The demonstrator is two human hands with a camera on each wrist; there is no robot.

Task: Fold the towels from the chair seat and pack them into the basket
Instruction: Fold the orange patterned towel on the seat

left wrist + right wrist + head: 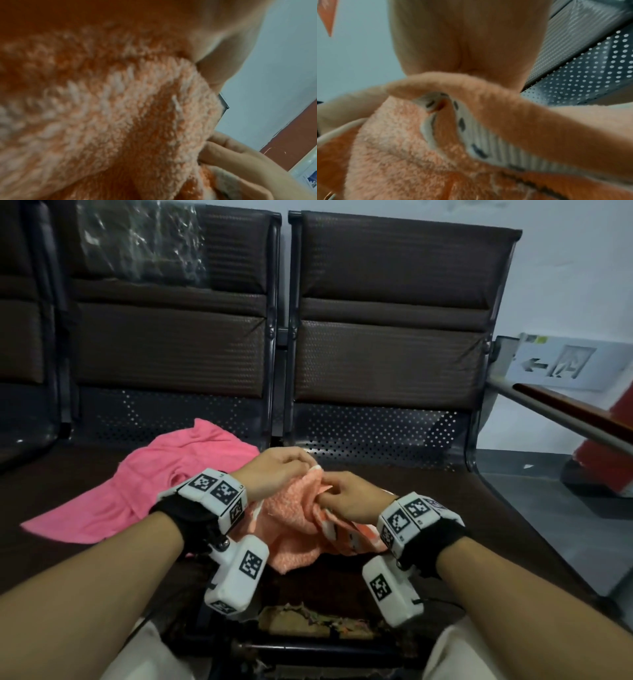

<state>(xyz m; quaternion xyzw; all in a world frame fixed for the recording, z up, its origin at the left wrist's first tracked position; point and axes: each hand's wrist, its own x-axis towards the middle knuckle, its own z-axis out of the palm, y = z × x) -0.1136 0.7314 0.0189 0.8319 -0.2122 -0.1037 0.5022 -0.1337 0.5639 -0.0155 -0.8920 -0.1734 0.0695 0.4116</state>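
A fluffy orange towel (291, 518) with a white patterned border hangs bunched between both hands over the chair seat (428, 508). My left hand (279, 467) pinches its upper corner. My right hand (346, 494) grips a fold just beside it. Up close, the orange towel (120, 108) fills the left wrist view, with fingers (223, 148) of the other hand on its edge. The right wrist view shows the orange towel (402, 155) and its white border draped under my palm. A pink towel (154, 481) lies spread on the left seat. A woven basket (308, 619) sits low between my knees.
Dark padded chair backs (394, 302) stand behind the seats. A plastic-wrapped backrest (137, 244) is at the upper left. At the right are a handrail (565, 419), a white sign (565, 364) and the floor (548, 525).
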